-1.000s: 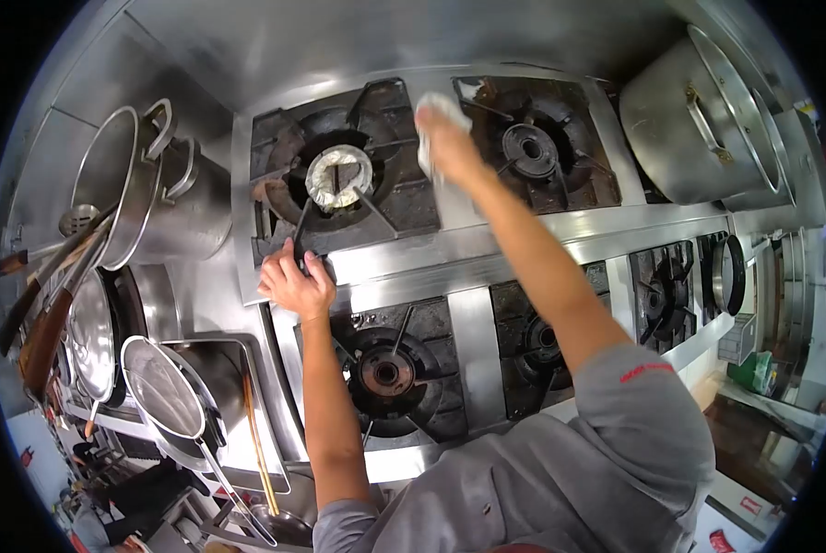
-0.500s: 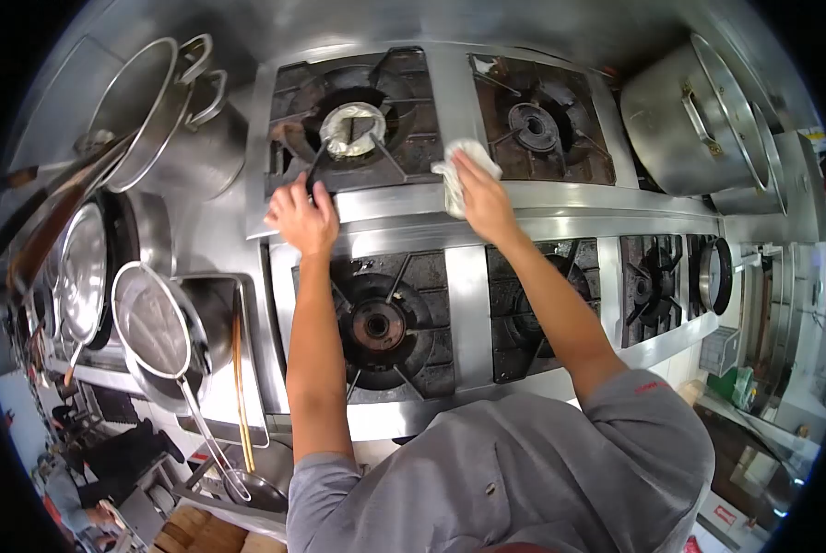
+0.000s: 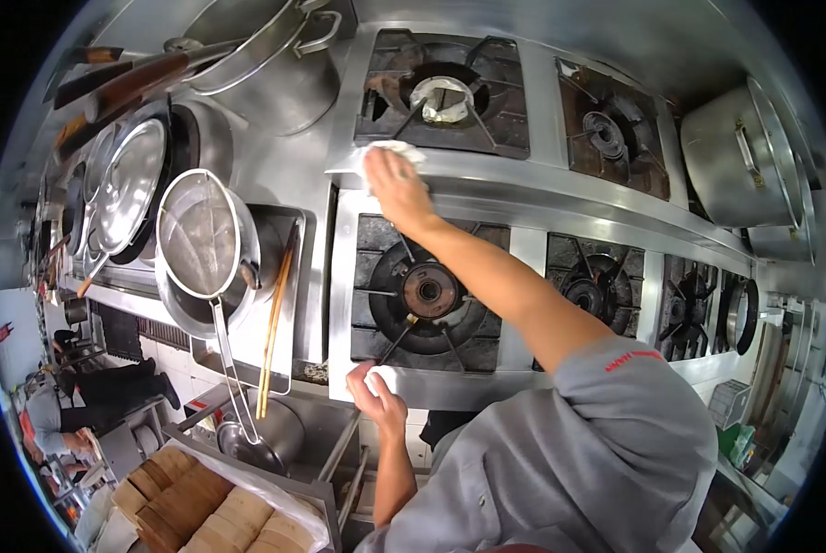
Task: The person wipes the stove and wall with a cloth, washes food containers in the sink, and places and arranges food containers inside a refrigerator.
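Note:
My right hand (image 3: 400, 194) presses a white cloth (image 3: 396, 151) onto the steel ledge below the back-left burner (image 3: 445, 100). Its fingers lie over the cloth, which bunches out around them. Lower down, my left hand (image 3: 379, 398) rests at the front edge of the stove, just below the front-left burner (image 3: 430, 291). The thumb and fingers of that hand are apart, and I make out nothing held in it. My right forearm crosses above the front row of burners.
A mesh strainer (image 3: 199, 232) lies over a pot to the left, beside long wooden chopsticks (image 3: 277, 318). Large steel pots (image 3: 289, 88) stand at the back left, and another stockpot (image 3: 722, 170) at the right. Cut wooden-looking blocks (image 3: 201, 502) fill a lower tray. A person (image 3: 58, 415) is far left.
My right hand has slid the cloth leftward along the ledge. My left hand has come off the ledge and moved down to the stove's front edge. The view has shifted left.

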